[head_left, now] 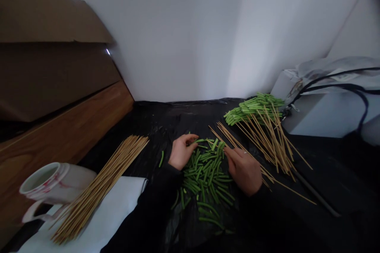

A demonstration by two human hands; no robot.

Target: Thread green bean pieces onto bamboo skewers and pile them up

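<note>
A loose heap of cut green bean pieces (204, 178) lies between my hands on black plastic sheeting (175, 120). My left hand (182, 151) is closed at the heap's far left edge, thumb and fingertips pinching a green bean piece (199, 140). My right hand (246, 170) is closed around a bamboo skewer, mostly hidden by the fingers; several bean pieces (218, 146) sit across its tip end. Beyond and beside this hand, a few bare skewers (227, 133) lie slanting. One single bean piece (161, 159) rests apart, left of my left hand.
Bean-loaded skewers (255, 108) are piled at the back right. A bundle of bare skewers (102, 189) lies at left, on a white sheet (126, 195) beside a tipped mug (62, 182). A dark rod (316, 191), cables (335, 85) and a white box (323, 114) are at right.
</note>
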